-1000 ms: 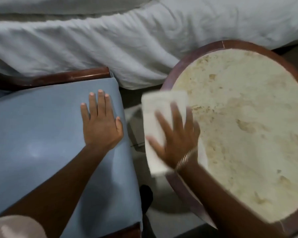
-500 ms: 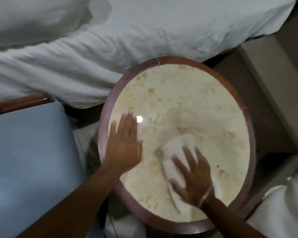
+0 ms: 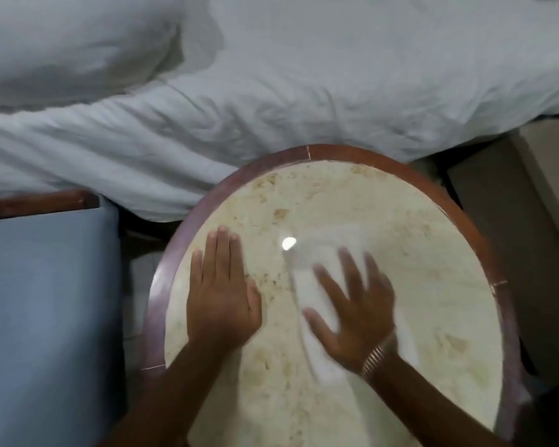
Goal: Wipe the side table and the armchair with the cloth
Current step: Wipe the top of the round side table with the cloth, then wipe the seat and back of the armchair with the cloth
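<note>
Cloth (image 3: 313, 285) shifted farther up table, under splayed right fingers (image 3: 352, 272).

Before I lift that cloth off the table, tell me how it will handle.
Probably floppy: the cloth lies flat and creased under the right hand, so it should droop when lifted. Likely light, being thin. It probably slides easily, since the table top looks glossy with a light glare.
</note>
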